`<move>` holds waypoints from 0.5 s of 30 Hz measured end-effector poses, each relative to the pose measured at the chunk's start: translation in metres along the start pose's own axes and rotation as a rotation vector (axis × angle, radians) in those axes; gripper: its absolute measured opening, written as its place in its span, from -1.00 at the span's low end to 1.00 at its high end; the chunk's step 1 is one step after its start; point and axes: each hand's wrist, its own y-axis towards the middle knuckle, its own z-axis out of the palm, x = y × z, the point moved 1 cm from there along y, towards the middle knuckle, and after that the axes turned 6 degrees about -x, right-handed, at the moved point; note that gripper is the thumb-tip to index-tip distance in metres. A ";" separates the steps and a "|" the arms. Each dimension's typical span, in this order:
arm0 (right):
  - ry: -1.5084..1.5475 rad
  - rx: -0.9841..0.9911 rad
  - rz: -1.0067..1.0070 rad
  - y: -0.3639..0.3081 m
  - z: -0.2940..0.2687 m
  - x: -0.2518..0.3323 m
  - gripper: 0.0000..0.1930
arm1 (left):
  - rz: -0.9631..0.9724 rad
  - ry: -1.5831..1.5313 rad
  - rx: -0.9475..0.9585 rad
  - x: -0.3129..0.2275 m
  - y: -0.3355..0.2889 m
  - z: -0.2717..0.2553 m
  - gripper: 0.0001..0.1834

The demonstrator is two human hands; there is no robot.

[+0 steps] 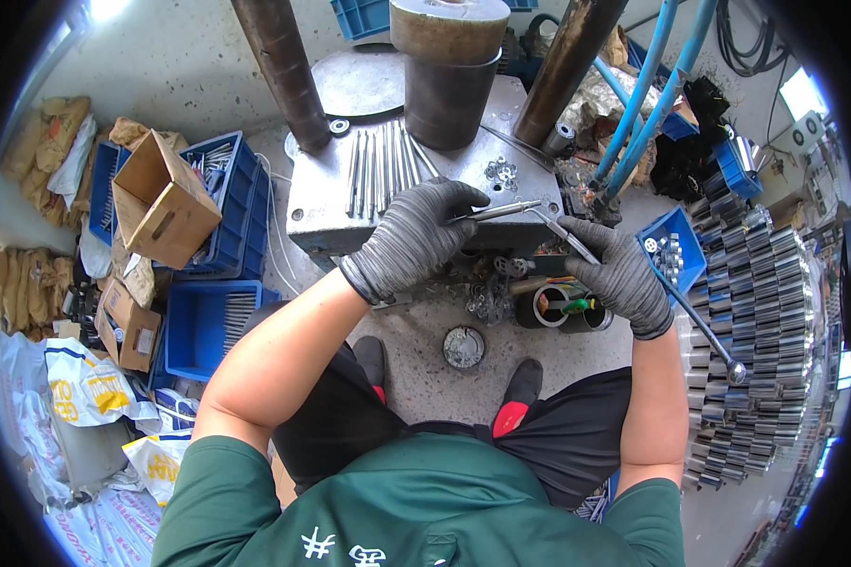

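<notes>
My left hand (424,231), in a grey knitted glove, is closed around a slim metal rod (509,210) that points right over the front edge of the metal press table. My right hand (624,279), gloved the same way, grips a slim silver hand tool (569,238); its thin tip reaches the rod's right end. Whether the tip touches the rod I cannot tell. Behind my left hand, several metal rods (373,175) lie side by side on the press table (317,203). Small metal rings (501,173) are piled to their right.
A thick steel cylinder (452,104) stands between two dark columns (282,71). A ball-ended lever (700,326) slants beside my right wrist. Blue bins (194,331) and a cardboard box (165,203) are at left. Stacked metal tubes (752,350) fill the right. Blue hoses (638,113) rise behind.
</notes>
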 end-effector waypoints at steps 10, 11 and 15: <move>0.031 0.111 -0.024 0.000 -0.003 0.010 -0.45 | -0.351 -0.435 0.248 -0.001 -0.004 -0.009 -0.63; 0.031 0.169 0.052 0.000 -0.003 0.013 -0.46 | -0.410 -0.497 0.295 0.000 -0.005 -0.009 -0.61; 0.047 0.227 0.080 0.000 0.001 0.015 -0.47 | -0.346 -0.542 0.311 0.005 -0.008 -0.004 -0.58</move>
